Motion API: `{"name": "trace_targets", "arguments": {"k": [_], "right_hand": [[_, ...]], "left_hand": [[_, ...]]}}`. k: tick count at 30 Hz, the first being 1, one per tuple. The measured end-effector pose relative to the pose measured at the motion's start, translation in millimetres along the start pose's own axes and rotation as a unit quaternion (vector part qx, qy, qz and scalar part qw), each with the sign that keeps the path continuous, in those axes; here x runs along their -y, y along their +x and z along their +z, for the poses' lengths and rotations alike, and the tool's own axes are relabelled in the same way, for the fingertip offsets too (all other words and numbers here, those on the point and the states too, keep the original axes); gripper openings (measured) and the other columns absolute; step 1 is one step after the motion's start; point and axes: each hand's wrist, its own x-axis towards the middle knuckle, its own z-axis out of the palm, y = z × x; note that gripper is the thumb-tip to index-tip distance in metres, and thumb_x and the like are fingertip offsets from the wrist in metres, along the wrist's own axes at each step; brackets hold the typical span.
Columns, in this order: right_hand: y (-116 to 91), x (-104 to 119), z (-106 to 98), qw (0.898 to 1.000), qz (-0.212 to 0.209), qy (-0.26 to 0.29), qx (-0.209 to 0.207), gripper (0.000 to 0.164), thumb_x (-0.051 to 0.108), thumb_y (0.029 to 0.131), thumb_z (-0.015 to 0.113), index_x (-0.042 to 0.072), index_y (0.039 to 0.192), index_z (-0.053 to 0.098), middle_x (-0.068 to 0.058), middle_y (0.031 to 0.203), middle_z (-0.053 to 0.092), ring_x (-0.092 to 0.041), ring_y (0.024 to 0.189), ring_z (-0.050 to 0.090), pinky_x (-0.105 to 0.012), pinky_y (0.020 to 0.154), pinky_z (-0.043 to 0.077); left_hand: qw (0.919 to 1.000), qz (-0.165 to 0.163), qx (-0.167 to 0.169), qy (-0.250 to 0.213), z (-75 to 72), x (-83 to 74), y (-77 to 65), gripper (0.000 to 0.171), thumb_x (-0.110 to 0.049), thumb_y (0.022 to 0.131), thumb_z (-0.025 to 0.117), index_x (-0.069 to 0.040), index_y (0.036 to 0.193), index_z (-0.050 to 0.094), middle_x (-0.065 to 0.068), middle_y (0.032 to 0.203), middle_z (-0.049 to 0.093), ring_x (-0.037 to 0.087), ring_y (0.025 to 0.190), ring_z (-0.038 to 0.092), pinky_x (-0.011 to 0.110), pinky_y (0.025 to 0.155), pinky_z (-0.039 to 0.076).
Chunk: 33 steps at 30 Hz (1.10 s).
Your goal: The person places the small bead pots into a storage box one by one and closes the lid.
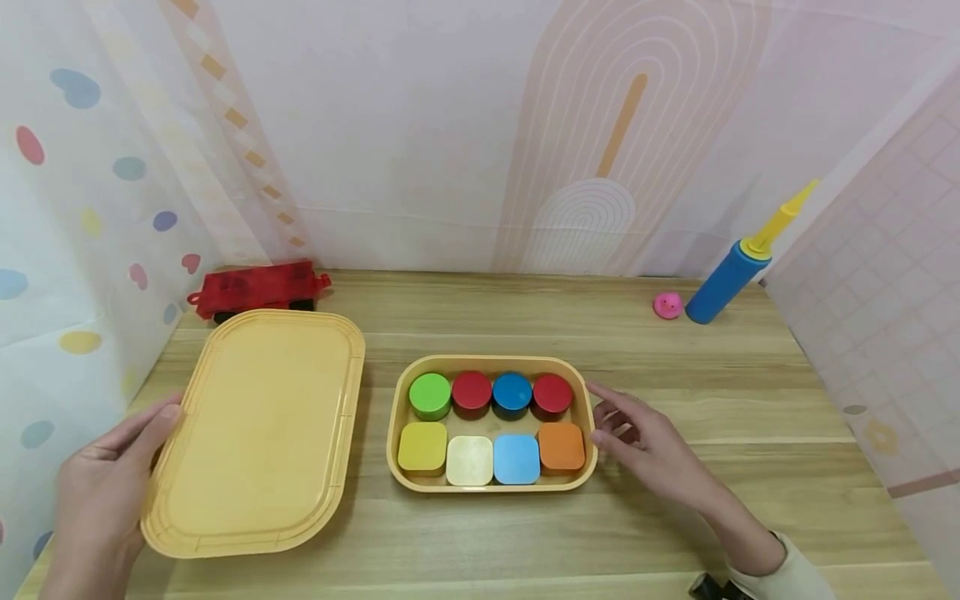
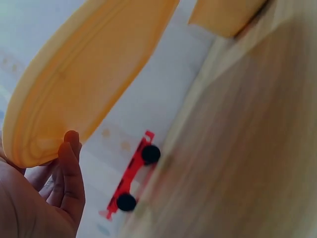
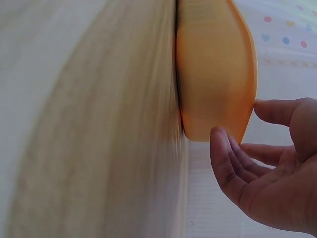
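My left hand pinches the left edge of a yellow plastic lid, thumb on top and fingers beneath. In the left wrist view the lid is raised off the table, its underside showing. A yellow box sits on the table. Along its far side are round pieces: green, red, blue and another red. Squarish pieces line its near side: yellow, cream, light blue and orange. My right hand touches the box's right end with loosely bent fingers.
A red toy train car stands behind the lid at the back left. At the back right are a small pink toy and a blue pump with a yellow nozzle. Patterned cloth rises along the table's back and sides.
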Motion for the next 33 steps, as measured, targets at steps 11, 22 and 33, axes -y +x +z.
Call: {"name": "trace_targets", "arguments": {"k": [11, 22, 33], "right_hand": [[2, 6, -2, 0.991, 0.001, 0.027, -0.133, 0.032, 0.006, 0.109, 0.070, 0.003, 0.140, 0.074, -0.014, 0.135, 0.071, -0.014, 0.112, 0.066, -0.020, 0.088, 0.061], [13, 21, 6, 0.979, -0.045, 0.113, -0.165, 0.023, 0.003, 0.113, 0.061, -0.006, 0.129, 0.076, 0.000, 0.113, 0.080, -0.016, 0.091, 0.072, -0.022, 0.071, 0.061], [36, 36, 12, 0.980, -0.007, 0.175, -0.092, 0.030, 0.013, 0.115, 0.062, -0.002, 0.137, 0.075, 0.002, 0.105, 0.082, -0.014, 0.062, 0.050, -0.022, 0.051, 0.044]], "left_hand": [[0.9851, 0.047, 0.166, -0.001, 43.2, -7.3, -22.9, 0.021, -0.012, 0.105, 0.079, -0.027, 0.113, 0.091, -0.017, 0.102, 0.084, -0.001, 0.086, 0.078, 0.016, 0.069, 0.066], [0.9569, 0.059, 0.264, 0.106, 100.9, -11.1, -39.3, 0.016, -0.022, 0.105, 0.080, -0.029, 0.117, 0.090, -0.018, 0.110, 0.083, 0.002, 0.090, 0.079, 0.022, 0.074, 0.069], [0.9047, 0.081, 0.376, 0.183, 157.3, -9.0, -50.8, 0.039, -0.028, 0.106, 0.080, -0.002, 0.135, 0.080, 0.007, 0.123, 0.083, 0.016, 0.092, 0.082, 0.033, 0.078, 0.072]]}}
